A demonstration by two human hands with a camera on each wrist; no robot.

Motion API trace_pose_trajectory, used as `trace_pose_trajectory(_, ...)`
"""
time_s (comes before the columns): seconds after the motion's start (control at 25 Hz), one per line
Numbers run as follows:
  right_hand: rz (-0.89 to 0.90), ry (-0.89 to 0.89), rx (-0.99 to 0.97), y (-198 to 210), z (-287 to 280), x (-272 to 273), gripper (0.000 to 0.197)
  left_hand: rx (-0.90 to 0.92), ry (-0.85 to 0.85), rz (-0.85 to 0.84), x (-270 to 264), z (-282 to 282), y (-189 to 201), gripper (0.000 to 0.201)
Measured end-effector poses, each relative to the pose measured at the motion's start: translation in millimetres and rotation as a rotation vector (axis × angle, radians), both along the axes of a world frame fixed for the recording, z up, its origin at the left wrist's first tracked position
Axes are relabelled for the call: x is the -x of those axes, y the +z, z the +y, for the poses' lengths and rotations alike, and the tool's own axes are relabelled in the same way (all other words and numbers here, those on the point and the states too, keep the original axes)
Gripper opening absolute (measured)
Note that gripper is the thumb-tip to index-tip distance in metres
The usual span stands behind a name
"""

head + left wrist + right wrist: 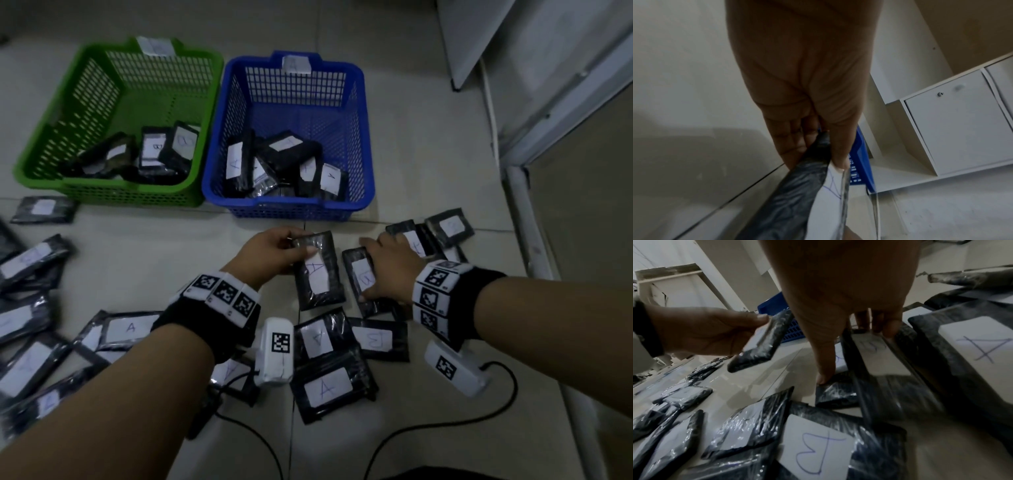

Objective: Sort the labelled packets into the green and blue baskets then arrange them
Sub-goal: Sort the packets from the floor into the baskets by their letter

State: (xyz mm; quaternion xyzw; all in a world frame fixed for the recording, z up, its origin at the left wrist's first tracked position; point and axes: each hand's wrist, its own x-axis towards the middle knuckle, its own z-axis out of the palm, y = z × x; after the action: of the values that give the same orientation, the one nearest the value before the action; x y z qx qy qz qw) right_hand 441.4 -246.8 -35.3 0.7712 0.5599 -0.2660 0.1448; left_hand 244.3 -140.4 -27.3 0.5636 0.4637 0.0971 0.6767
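Note:
A green basket [212, 113] and a blue basket [368, 137] stand side by side on the tiled floor. The green one holds several black packets marked B, the blue one several marked A. My left hand [294, 246] pinches a black packet labelled A [318, 270] by its top end and holds it tilted above the floor just in front of the blue basket; the left wrist view shows the thumb [838, 162] on its label. My right hand [373, 270] spans a packet labelled B [364, 277] on the floor, thumb [824, 369] at its near edge, fingers curled over its far end.
Many more labelled black packets lie scattered on the floor: a spread at the left [30, 260], a cluster near me [329, 387], a few at the right [448, 228]. White cabinets [548, 68] stand at the right. Black cables [445, 425] trail across the floor.

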Motion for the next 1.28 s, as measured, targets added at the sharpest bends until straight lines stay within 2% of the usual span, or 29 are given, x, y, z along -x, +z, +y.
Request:
trace_pose_trajectory(0.08,-0.049,0.054,-0.038,1.6,3.6,2.1,0.102,0.061,0.025,-0.041,0.2,3.5,7.3,0.034)
trace_pose_trajectory(0.16,-0.004,0.037,-0.058,4.8,9.1,4.7,0.083,0.050,0.029,-0.048,0.9,7.4,14.7,0.034)
trace_pose_trajectory(0.24,0.185,-0.052,-0.076,12.4,16.4,5.6,0.059,0.013,0.047,-0.062,0.3,10.5,23.3,0.032)
trace_pose_trajectory(0.32,0.370,-0.154,-0.143,22.1,21.3,4.5,0.043,-0.013,0.101,-0.138,-2.9,15.5,33.3,0.029)
trace_pose_trajectory(0.4,0.493,-0.254,-0.281,33.9,22.7,4.1,0.037,-0.069,0.175,-0.230,-10.1,25.5,44.0,0.026)
trace_pose_trajectory(0.52,0.608,-0.387,-0.430,50.8,21.0,3.7,0.032,-0.271,0.300,-0.238,-30.1,54.8,49.5,0.021)
trace_pose_trajectory(0.68,0.622,-0.438,-0.499,57.3,20.6,0.5,0.037,-0.470,0.412,-0.039,-60.0,88.5,35.1,0.023)
trace_pose_trajectory(0.84,0.743,-0.544,-0.538,62.2,22.2,0.1,0.064,-0.605,0.165,0.227,-71.0,89.5,21.9,0.033)
trace_pose_trajectory(0.92,0.797,-0.546,-0.535,67.1,27.6,4.6,0.078,-0.716,0.063,0.243,-65.3,88.1,25.0,0.032)
trace_pose_trajectory(0.96,0.811,-0.538,-0.546,67.5,34.9,8.4,0.080,-0.788,0.067,0.226,-56.7,88.4,28.4,0.030)
trace_pose_trajectory(1.08,0.839,-0.531,-0.617,68.7,64.2,29.3,0.066,-0.972,0.245,0.228,-6.9,90.6,33.0,0.024)
trace_pose_trajectory(1.16,0.911,-0.516,-0.597,71.1,92.5,52.1,0.051,-1.061,0.403,0.391,42.8,94.2,33.1,0.024)
trace_pose_trajectory(1.28,1.023,-0.476,-0.538,75.4,141.4,90.8,0.040,-1.018,0.547,0.722,107.1,97.5,21.4,0.030)
